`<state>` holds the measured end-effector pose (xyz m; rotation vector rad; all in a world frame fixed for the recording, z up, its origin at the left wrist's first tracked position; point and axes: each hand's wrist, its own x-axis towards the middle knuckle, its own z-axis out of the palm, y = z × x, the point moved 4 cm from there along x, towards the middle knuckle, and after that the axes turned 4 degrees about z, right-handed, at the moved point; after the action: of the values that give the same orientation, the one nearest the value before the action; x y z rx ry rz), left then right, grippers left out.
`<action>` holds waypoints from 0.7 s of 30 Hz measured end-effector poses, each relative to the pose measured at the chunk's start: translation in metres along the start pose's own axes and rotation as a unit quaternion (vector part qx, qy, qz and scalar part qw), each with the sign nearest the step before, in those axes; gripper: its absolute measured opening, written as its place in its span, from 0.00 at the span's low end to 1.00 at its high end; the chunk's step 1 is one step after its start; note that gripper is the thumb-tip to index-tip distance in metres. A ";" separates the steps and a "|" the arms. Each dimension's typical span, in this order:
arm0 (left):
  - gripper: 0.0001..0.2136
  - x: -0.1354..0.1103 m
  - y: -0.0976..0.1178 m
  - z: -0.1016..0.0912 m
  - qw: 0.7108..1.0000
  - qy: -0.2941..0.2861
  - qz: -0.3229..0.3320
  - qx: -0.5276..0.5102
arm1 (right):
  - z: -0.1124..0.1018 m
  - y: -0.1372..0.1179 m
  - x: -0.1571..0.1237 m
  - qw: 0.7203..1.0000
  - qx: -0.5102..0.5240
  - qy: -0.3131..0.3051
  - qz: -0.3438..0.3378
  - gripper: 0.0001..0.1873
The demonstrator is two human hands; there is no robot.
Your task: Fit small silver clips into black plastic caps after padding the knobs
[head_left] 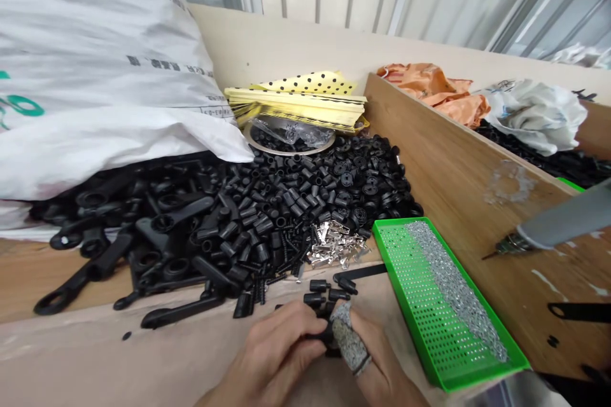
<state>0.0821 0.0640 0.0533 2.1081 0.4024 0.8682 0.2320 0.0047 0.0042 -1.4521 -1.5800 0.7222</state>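
My left hand (277,356) pinches a small black plastic part (325,334) at the front of the bench. Against the other side of that part presses my right hand (382,362), a finger of it wrapped in worn grey tape (351,343). My fingers hide most of the part, so its full shape does not show. Just beyond my hands lie several short black plastic sleeves (315,299), each with a narrower end. Behind them is a heap of small shiny metal clips (337,243) beside black screws (291,238).
A green perforated tray (405,292) of small silvery pieces (458,286) stands to the right. Black plastic handles (176,216) and caps (367,178) are heaped behind. A white sack (105,63), metal bowl (289,151), wooden divider (429,133) and grey power screwdriver (563,222) surround the area.
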 end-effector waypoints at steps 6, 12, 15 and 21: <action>0.11 -0.005 -0.018 0.008 0.942 0.060 -0.249 -0.218 | -0.016 -0.050 0.022 0.980 -0.081 0.011 -0.182 0.16; 0.17 -0.010 -0.025 0.020 0.863 0.129 -0.338 -0.352 | -0.013 -0.046 0.016 0.958 -0.180 0.014 -0.223 0.09; 0.19 -0.009 -0.024 0.021 0.855 0.153 -0.354 -0.347 | -0.015 -0.048 0.014 0.940 -0.231 0.026 -0.251 0.09; 0.19 -0.007 -0.020 0.021 0.835 0.155 -0.393 -0.353 | -0.025 -0.055 0.014 0.914 -0.285 0.048 -0.284 0.07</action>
<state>0.0927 0.0607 0.0257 0.9627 0.8815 0.6888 0.2275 0.0063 0.0655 -1.2686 -2.0985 -0.1667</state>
